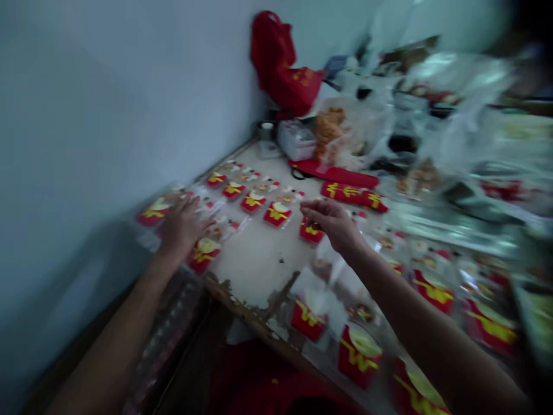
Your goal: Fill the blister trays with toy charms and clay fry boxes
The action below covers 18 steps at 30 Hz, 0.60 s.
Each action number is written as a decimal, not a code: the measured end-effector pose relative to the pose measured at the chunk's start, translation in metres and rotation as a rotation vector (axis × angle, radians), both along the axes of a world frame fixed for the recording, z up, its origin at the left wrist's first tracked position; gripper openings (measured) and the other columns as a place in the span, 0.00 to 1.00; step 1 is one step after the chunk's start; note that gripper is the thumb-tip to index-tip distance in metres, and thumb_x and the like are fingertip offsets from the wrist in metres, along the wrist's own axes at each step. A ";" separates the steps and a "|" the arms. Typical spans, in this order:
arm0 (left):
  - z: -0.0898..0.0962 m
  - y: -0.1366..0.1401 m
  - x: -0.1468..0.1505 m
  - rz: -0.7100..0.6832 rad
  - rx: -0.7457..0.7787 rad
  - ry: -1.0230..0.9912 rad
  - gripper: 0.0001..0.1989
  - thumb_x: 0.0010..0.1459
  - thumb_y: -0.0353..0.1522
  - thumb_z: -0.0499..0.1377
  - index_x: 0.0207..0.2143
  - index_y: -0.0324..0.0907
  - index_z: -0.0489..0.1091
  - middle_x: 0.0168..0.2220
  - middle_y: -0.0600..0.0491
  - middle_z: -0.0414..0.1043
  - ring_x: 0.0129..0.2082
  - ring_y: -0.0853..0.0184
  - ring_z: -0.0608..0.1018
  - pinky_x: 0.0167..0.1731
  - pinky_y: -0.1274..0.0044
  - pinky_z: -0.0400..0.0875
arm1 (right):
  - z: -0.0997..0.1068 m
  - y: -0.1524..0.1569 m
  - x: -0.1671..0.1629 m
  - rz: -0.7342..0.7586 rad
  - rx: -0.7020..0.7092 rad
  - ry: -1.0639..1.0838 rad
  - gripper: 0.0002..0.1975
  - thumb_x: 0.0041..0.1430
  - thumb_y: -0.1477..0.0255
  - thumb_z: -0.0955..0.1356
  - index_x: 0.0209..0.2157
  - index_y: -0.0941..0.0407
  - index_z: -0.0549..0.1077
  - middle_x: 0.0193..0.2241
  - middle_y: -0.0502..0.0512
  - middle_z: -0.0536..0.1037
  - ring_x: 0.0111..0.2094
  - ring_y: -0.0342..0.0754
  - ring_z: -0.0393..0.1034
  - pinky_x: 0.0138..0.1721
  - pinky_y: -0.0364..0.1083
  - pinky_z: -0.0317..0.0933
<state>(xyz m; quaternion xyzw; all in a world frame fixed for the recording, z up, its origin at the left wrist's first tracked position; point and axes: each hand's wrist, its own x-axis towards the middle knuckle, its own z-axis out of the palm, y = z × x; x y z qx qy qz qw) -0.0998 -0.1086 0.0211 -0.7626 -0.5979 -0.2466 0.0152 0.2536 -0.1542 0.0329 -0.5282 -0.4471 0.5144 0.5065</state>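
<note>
My left hand [181,227] lies with fingers apart over clear plastic packets at the table's left edge, by the wall. A red packet with yellow marks [153,212] is just left of it, and another red packet [205,252] is below its fingers. My right hand [330,222] is over the middle of the table with thumb and fingers pinched together. What the pinch holds, if anything, I cannot make out. Partly behind that hand is a red packet [311,231]. A row of similar packets [253,202] lies between my hands.
More red packets [358,354] fill the near right of the table [254,271], whose front edge is chipped. Red strips [334,173], a clear box [297,139], a bag of orange pieces [332,129] and a red bag [285,69] are at the back. Blurred plastic bags [453,86] crowd the right.
</note>
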 end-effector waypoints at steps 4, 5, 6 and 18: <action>-0.009 -0.048 0.137 -0.468 -0.025 -0.026 0.15 0.62 0.41 0.63 0.49 0.45 0.76 0.48 0.45 0.78 0.50 0.56 0.78 0.53 0.67 0.70 | 0.029 -0.051 0.093 -0.473 0.221 -0.180 0.14 0.52 0.61 0.75 0.38 0.53 0.79 0.32 0.51 0.79 0.25 0.41 0.67 0.28 0.43 0.60; -0.010 -0.059 0.175 -0.510 -0.063 0.017 0.14 0.60 0.42 0.65 0.42 0.43 0.77 0.43 0.44 0.79 0.48 0.54 0.78 0.50 0.66 0.70 | 0.034 -0.064 0.109 -0.557 0.249 -0.198 0.12 0.53 0.62 0.74 0.37 0.53 0.79 0.32 0.51 0.79 0.25 0.41 0.66 0.28 0.43 0.60; -0.013 -0.066 0.209 -0.519 -0.098 0.076 0.17 0.57 0.45 0.66 0.40 0.41 0.77 0.41 0.42 0.78 0.47 0.52 0.78 0.48 0.66 0.71 | 0.036 -0.077 0.120 -0.599 0.256 -0.200 0.10 0.54 0.63 0.74 0.37 0.53 0.79 0.32 0.51 0.79 0.25 0.40 0.66 0.28 0.43 0.60; -0.044 -0.057 0.287 -0.207 -0.535 -0.143 0.32 0.39 0.40 0.76 0.47 0.42 0.74 0.37 0.49 0.80 0.34 0.60 0.79 0.31 0.74 0.65 | -0.016 -0.138 0.155 -0.298 0.028 -0.197 0.15 0.51 0.59 0.76 0.36 0.56 0.81 0.29 0.54 0.81 0.30 0.47 0.74 0.31 0.44 0.65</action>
